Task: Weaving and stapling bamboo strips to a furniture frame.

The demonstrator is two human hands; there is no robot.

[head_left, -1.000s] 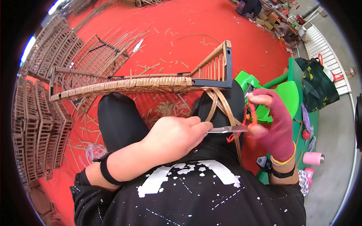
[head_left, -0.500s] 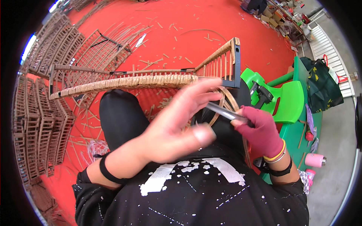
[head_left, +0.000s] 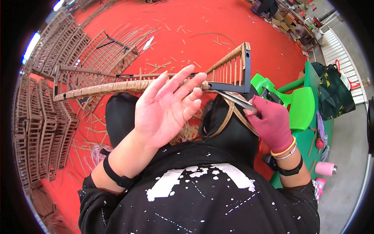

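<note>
Head view: a seated person bends over work in the lap.
Woven frame (head_left: pixel 113 86): spans both knees, its wrapped rail toward the body, its dark metal corner above the right thigh (head_left: pixel 237 136).
Left hand (head_left: pixel 165 103): bare and released, palm turned up, fingers spread, in front of the wrapped rail; contact with it cannot be told.
Right hand (head_left: pixel 270 121): gloved in maroon, grasping the metal tool.
Metal tool (head_left: pixel 237 101): slender, slanting from the right hand to just below the frame's dark corner.
Strips (head_left: pixel 230 119): looped over the right thigh below that corner.
Green chair (head_left: pixel 302 109): beside the left edge of the green desk (head_left: pixel 311 82), a dark device (head_left: pixel 272 95) on its seat.
Woven panels (head_left: pixel 35 132): standing in rows along the left edge of the red floor (head_left: pixel 257 50).
Cut pieces (head_left: pixel 156 66): scattered over the floor beyond the frame.
</note>
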